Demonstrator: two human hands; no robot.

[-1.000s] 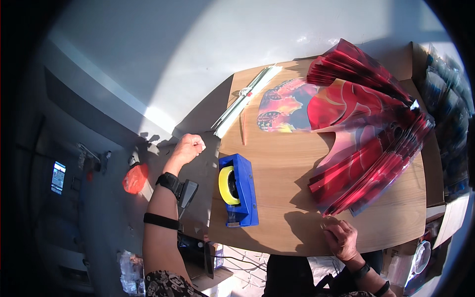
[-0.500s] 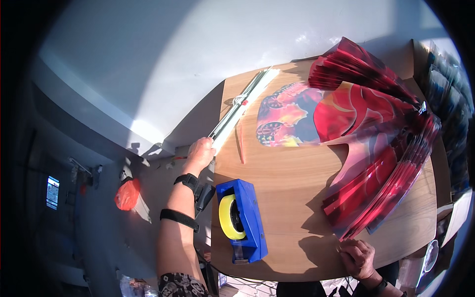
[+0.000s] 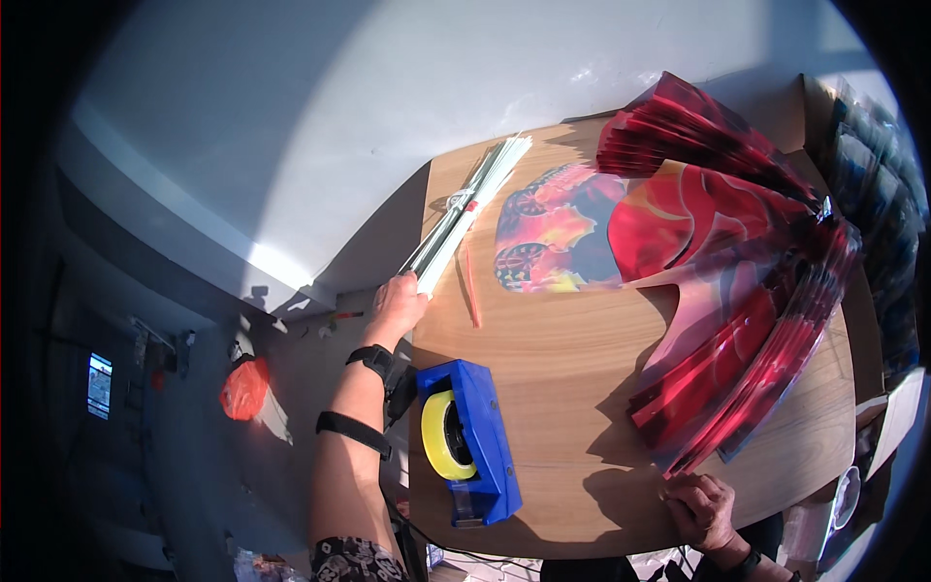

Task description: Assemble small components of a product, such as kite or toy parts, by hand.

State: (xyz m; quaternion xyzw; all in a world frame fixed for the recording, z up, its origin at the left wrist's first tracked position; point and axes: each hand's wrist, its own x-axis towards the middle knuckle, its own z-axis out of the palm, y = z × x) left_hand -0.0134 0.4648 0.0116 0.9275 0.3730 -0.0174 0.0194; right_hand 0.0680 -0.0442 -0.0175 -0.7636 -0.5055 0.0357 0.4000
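Note:
My left hand (image 3: 399, 308) is closed around the near end of a bundle of thin pale rods (image 3: 451, 233) at the table's left side. A white tie and a red band circle the bundle near its middle. My right hand (image 3: 702, 508) rests with curled fingers at the table's front edge, just below the tip of a fanned stack of red printed sheets (image 3: 742, 369). Whether its fingers hold anything is hidden. More red sheets (image 3: 679, 136) fan out at the back, and a flat printed sheet (image 3: 567, 233) with a wing-like pattern spreads to the left.
A blue tape dispenser (image 3: 485, 427) with a yellow tape roll (image 3: 436, 441) stands at the table's (image 3: 572, 436) left front. A thin orange strip (image 3: 470, 289) lies beside the rods. An orange bag (image 3: 244, 388) is on the floor at left. Plastic-wrapped packs (image 3: 873, 194) are stacked at right.
The view has shifted slightly. My left hand keeps its grip on the rods, and my right hand stays at the table edge.

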